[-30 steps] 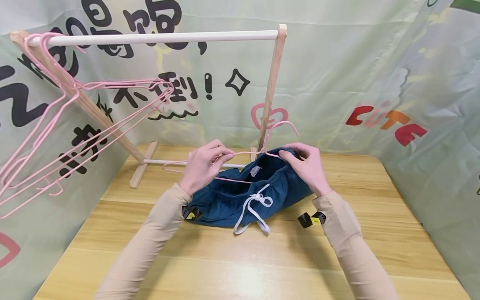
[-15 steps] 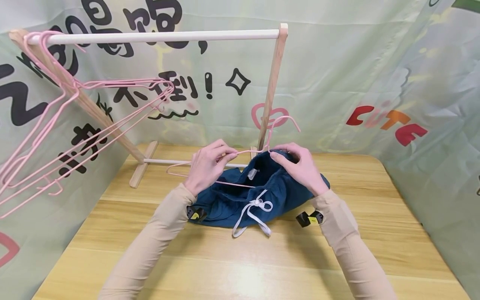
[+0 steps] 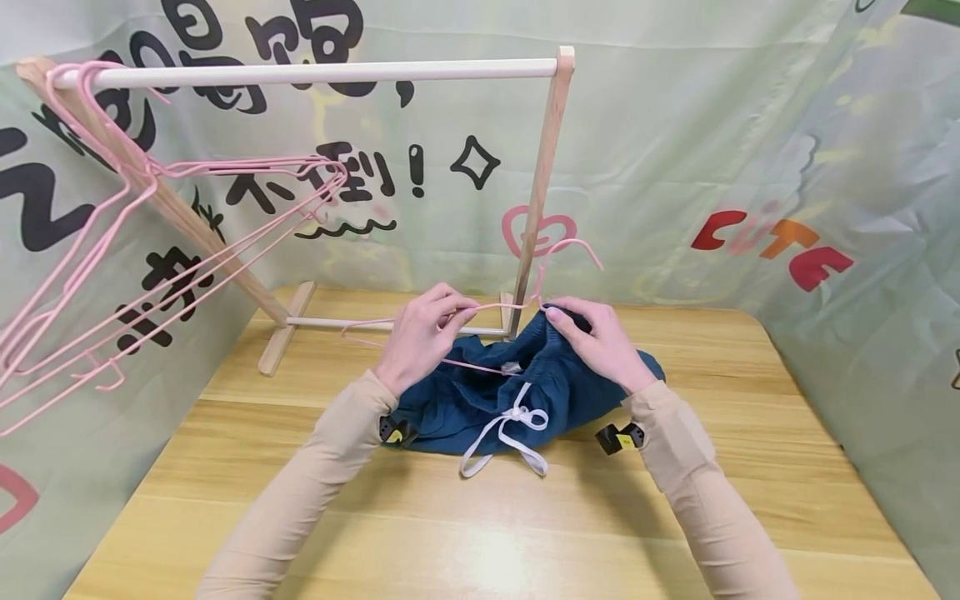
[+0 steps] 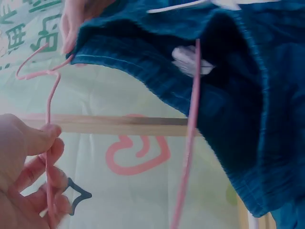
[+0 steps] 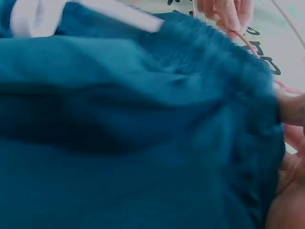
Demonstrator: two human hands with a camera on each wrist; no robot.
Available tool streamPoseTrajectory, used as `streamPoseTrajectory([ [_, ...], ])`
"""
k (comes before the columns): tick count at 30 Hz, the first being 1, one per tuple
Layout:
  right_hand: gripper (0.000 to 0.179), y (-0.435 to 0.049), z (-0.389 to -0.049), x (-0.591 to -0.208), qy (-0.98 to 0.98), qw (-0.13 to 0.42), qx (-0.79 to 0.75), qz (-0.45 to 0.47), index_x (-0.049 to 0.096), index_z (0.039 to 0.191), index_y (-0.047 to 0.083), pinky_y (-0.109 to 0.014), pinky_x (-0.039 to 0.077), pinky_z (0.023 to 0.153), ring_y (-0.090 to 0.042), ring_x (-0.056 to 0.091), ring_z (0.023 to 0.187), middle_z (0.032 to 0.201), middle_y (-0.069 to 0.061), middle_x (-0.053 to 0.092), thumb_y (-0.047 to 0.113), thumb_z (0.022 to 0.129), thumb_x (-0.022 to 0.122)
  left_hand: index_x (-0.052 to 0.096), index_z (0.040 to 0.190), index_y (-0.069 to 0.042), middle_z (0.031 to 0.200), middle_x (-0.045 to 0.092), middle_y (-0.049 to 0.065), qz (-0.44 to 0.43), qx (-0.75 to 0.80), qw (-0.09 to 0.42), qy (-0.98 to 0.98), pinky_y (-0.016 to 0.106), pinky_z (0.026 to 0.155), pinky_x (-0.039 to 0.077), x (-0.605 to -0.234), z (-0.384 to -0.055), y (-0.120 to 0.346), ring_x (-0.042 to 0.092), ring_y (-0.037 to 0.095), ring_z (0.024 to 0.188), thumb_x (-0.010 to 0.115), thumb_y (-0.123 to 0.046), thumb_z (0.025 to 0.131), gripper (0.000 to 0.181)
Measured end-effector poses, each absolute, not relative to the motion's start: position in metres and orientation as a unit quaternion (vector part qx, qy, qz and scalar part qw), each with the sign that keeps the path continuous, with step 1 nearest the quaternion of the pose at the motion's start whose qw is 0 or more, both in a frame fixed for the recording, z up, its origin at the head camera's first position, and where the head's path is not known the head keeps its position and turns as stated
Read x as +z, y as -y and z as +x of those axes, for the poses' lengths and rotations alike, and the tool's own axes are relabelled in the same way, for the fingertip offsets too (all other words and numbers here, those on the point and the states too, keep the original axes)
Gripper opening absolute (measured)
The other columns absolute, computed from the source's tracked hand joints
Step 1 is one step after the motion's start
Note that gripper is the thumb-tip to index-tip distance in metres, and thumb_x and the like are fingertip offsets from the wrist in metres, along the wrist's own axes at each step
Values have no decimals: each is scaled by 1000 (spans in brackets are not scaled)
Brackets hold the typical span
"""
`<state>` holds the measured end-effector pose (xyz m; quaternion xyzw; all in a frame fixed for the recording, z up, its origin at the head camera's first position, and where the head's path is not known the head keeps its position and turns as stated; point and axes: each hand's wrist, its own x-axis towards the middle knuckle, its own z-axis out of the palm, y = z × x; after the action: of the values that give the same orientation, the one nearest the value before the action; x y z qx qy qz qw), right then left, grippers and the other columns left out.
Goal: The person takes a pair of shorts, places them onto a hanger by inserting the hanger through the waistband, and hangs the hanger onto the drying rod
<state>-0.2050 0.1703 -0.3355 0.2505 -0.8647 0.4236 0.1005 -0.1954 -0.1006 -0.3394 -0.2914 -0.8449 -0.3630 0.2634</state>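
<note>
Left hand (image 3: 426,333) is pinching the pink hanger (image 4: 192,117) by its upper bar and right hand (image 3: 600,337) is pinching the blue garment (image 3: 573,400) by its waistband (image 5: 224,57), fingers bent, mid-frame. Its cloth is probably handling light and limp, needing a grip at that gathered edge; the hanger is likely acting stiff. Upper left, a rack (image 3: 322,73) is standing.

Rumpled blue garment (image 3: 581,392), white drawstring (image 3: 517,413) in a bow, pink hanger (image 4: 192,114) partly inside its waistband (image 4: 114,55)

Blue cloth (image 3: 581,392) hides part of the pink hanger (image 4: 191,121), and the cloth's white tag (image 4: 185,61) is blurred.
</note>
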Motion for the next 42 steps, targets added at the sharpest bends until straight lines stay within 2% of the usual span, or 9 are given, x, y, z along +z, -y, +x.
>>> streamPoseTrajectory([
  [5,25,-174,-207,-338,839,151,458,250,69,117,-3,-14,45,95,-10,65,102,113,-22,72,11,104,54,71,116,-2,116,67,12,-386,-357,329,784,37,96,52,-349,-192,99,62,25,110,65,-1,95,22],
  [10,22,-179,-208,-335,815,200,486,245,69,113,-7,-6,42,91,13,56,95,108,-26,71,5,102,55,73,107,0,112,69,14,-492,-327,362,721,33,99,53,-364,-183,104,65,27,108,70,4,87,21],
  [14,21,-183,-209,-333,799,226,508,231,69,113,-9,-8,43,93,13,58,98,108,-25,71,1,101,55,71,117,-4,117,71,9,-475,-318,227,788,38,100,54,-385,-186,114,67,24,114,67,-7,93,24],
  [19,20,-185,-207,-334,780,238,532,229,70,111,-10,-11,45,95,9,61,100,103,15,70,-2,100,55,62,134,-15,142,56,7,-378,-252,48,890,50,113,41,-409,-202,126,49,28,137,61,-21,96,38],
  [25,19,-188,-207,-334,754,262,552,241,67,107,-15,-11,46,93,7,61,97,99,30,66,-4,99,53,73,117,-25,152,40,11,-325,-196,-33,925,58,114,32,-428,-214,139,33,35,141,68,-34,87,32],
  [30,20,-192,-206,-335,745,275,559,239,66,106,-17,-11,46,91,6,61,95,99,30,67,-3,100,53,74,108,-18,142,53,15,-320,-209,-14,924,57,111,38,-434,-222,153,46,37,133,72,-38,90,26],
  [35,21,-197,-205,-338,744,268,564,238,67,107,-15,-12,46,89,5,61,94,99,28,68,-1,101,53,71,99,-9,106,72,12,-319,-286,10,904,51,90,52,-426,-229,169,65,34,91,75,-27,91,20],
  [37,19,-199,-205,-339,737,270,571,240,72,106,-6,-12,47,87,4,61,91,98,27,69,-1,100,54,68,94,-7,92,71,11,-314,-323,16,892,51,83,52,-419,-230,176,64,32,82,78,-22,89,19],
  [42,26,-206,-204,-342,729,270,578,248,74,106,16,-11,46,80,3,59,86,97,24,69,0,100,55,63,86,-8,86,75,8,-317,-370,57,872,45,79,56,-398,-227,190,75,27,87,81,-14,84,19],
])
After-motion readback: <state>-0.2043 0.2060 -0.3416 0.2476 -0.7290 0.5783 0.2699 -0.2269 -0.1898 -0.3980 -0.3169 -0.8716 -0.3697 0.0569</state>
